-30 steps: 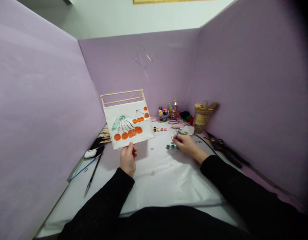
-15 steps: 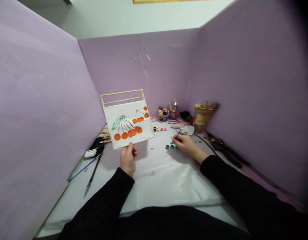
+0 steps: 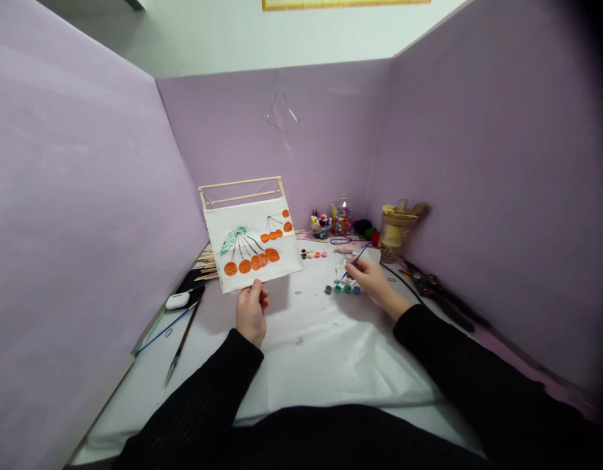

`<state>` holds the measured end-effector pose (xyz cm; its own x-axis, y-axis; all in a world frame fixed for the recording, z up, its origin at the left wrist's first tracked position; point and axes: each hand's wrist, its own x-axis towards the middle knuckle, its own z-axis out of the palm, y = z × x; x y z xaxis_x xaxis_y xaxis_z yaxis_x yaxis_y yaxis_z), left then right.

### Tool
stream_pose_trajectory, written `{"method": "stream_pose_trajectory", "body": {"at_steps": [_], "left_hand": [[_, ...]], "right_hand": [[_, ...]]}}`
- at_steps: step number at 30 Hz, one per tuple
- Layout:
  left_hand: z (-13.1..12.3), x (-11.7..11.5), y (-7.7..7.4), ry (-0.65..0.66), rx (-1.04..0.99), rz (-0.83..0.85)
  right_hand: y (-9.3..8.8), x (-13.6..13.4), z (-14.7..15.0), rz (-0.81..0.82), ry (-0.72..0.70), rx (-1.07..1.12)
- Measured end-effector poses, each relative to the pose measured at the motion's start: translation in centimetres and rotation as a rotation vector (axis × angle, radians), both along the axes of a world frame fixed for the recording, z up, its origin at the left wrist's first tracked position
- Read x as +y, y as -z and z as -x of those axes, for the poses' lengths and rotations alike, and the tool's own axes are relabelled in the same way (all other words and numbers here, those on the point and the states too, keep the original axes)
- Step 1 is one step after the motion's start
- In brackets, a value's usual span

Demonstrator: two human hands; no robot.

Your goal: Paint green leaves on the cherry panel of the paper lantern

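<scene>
Pinched at its lower edge, a white painted panel (image 3: 281,254) on a thin wooden stick frame (image 3: 240,181) tilts up in my left hand (image 3: 251,314). Orange discs, dark thin lines and a green patch are painted on it. My right hand (image 3: 370,279) is closed around a slim blue paintbrush (image 3: 362,252), its tip pointing down. Just below the brush stands a row of small paint pots (image 3: 347,288) in grey, green and blue. Crumpled white tissue (image 3: 340,266) lies behind the brush tip.
On the left lie a long dark brush (image 3: 183,339), a blue brush (image 3: 161,331), a white earphone case (image 3: 178,300) and wooden sticks (image 3: 206,266). Pliers (image 3: 436,294) rest by the right wall. At the back stand a jar of coloured balls (image 3: 342,219) and a yellow-brown container (image 3: 395,228).
My right hand has moved slightly right and the brush stands out more, uncovering the blue pot at the row's end. The left hand and panel have hardly moved.
</scene>
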<state>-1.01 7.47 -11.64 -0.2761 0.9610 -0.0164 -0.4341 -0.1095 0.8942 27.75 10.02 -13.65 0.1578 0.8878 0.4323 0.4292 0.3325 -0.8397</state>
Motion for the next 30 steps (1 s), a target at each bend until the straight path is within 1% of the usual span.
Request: {"method": "stream_pose_trajectory", "body": {"at_steps": [2,4,6,7,8,10,13,15,17,18,20,24,27,30], "left_hand": [[0.0,0.0,0.0,0.001,-0.001,-0.001],[-0.1,0.0,0.0,0.005,0.002,-0.001],[-0.1,-0.1,0.1,0.008,0.005,-0.002],[-0.1,-0.1,0.1,0.007,0.005,-0.003],[-0.1,-0.1,0.1,0.005,0.004,-0.002],[-0.1,-0.2,0.1,0.004,0.003,0.004],[-0.2,-0.3,0.2,0.010,0.003,0.016],[-0.2,-0.4,0.2,0.010,-0.001,0.020],[-0.2,-0.4,0.3,0.005,-0.007,0.016],[-0.2,-0.4,0.3,0.003,-0.007,0.015],[-0.1,-0.4,0.4,0.007,0.001,0.016],[-0.1,-0.6,0.3,0.060,0.040,0.004],[-0.2,-0.7,0.2,0.092,0.038,-0.008],[-0.3,-0.8,0.1,0.084,0.010,-0.001]], "right_hand": [[0.0,0.2,-0.2,0.020,0.017,0.219],[0.0,0.3,-0.4,0.030,0.027,0.384],[-0.7,0.3,-0.2,0.005,0.012,0.481],[-1.3,0.3,-0.1,-0.021,-0.010,0.507],[-2.1,0.3,0.2,-0.051,-0.038,0.522],[-4.6,0.2,1.0,-0.133,-0.102,0.525],[-9.4,0.0,3.1,-0.309,-0.172,0.508],[-12.2,-0.2,5.1,-0.420,-0.212,0.502],[-14.0,-0.3,7.3,-0.510,-0.231,0.498],[-14.5,-0.4,8.5,-0.538,-0.229,0.493],[-14.7,-0.3,10.9,-0.571,-0.212,0.488],[-13.9,0.5,15.0,-0.532,-0.165,0.410],[-13.6,1.0,16.5,-0.458,-0.180,0.305],[-13.5,1.0,16.9,-0.427,-0.140,0.187]]}}
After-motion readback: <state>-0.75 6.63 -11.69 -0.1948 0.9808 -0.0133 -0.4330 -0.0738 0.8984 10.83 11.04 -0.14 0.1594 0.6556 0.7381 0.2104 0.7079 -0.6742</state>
